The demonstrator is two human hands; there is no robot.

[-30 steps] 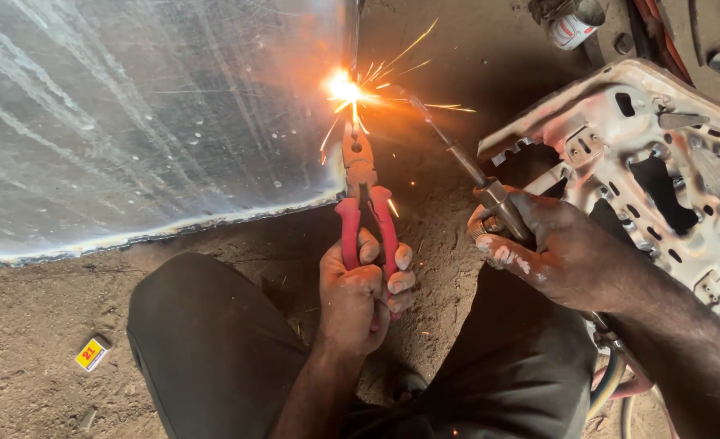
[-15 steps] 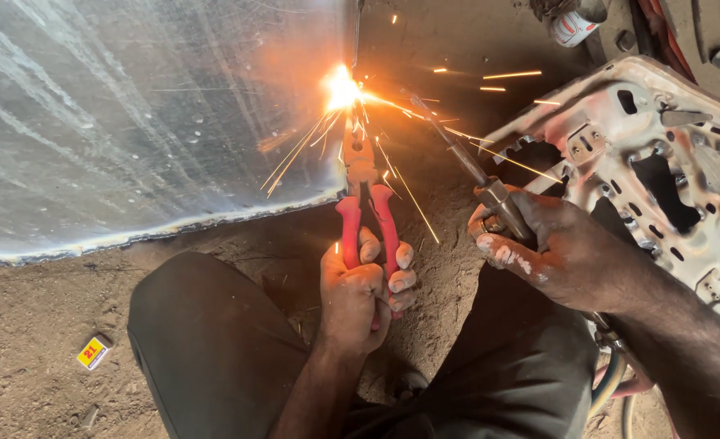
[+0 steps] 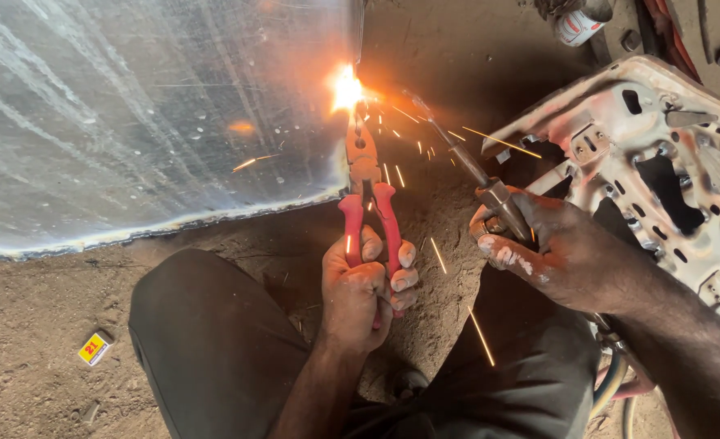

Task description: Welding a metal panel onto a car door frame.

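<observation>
My left hand (image 3: 365, 289) grips red-handled pliers (image 3: 367, 191) whose jaws reach up to the right edge of a large grey sheet-metal panel (image 3: 148, 114). My right hand (image 3: 559, 252) holds a gas torch (image 3: 478, 175) by its brass body; the thin nozzle points up-left toward the same spot. A bright yellow-white flame (image 3: 346, 88) burns where the pliers' jaws and nozzle tip meet the panel edge, and sparks fly out down and to the right. My knees in dark trousers fill the bottom of the view.
A stripped, rusty white car door shell (image 3: 661, 154) lies at the right. The ground is brown dirt. A small yellow matchbox (image 3: 93, 349) lies at lower left. A white can (image 3: 575, 26) stands at the top right. Hoses (image 3: 612, 382) trail below my right wrist.
The flame stays at the panel edge while the spray of sparks shifts and thins. Both hands hold nearly the same position.
</observation>
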